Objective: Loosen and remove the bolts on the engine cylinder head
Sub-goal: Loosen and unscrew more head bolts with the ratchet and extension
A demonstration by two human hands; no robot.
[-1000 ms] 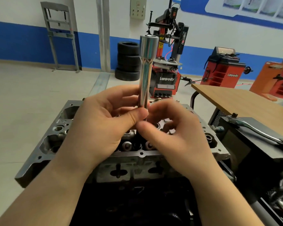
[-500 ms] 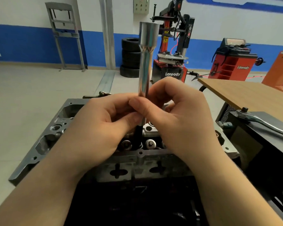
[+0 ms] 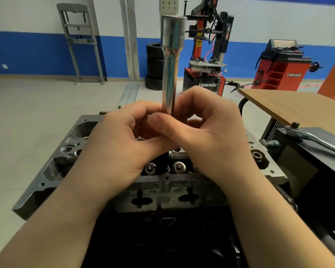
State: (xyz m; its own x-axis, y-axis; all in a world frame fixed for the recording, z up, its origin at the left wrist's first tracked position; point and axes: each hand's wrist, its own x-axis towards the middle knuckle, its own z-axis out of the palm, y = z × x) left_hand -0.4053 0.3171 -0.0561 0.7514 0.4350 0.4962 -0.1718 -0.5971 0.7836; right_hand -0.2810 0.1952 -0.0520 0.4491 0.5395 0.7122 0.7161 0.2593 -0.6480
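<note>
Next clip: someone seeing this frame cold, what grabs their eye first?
A long chrome socket stands upright at centre frame, its lower end pinched by the left hand and right hand above the cylinder head. After that, a ratchet wrench lying on the black case at the right, and the red tyre machine against the blue-striped back wall.

My left hand (image 3: 122,149) and right hand (image 3: 207,136) meet at the fingertips, both forearms reaching in from below, fingers curled and pinching one upright shaft between them.
</note>
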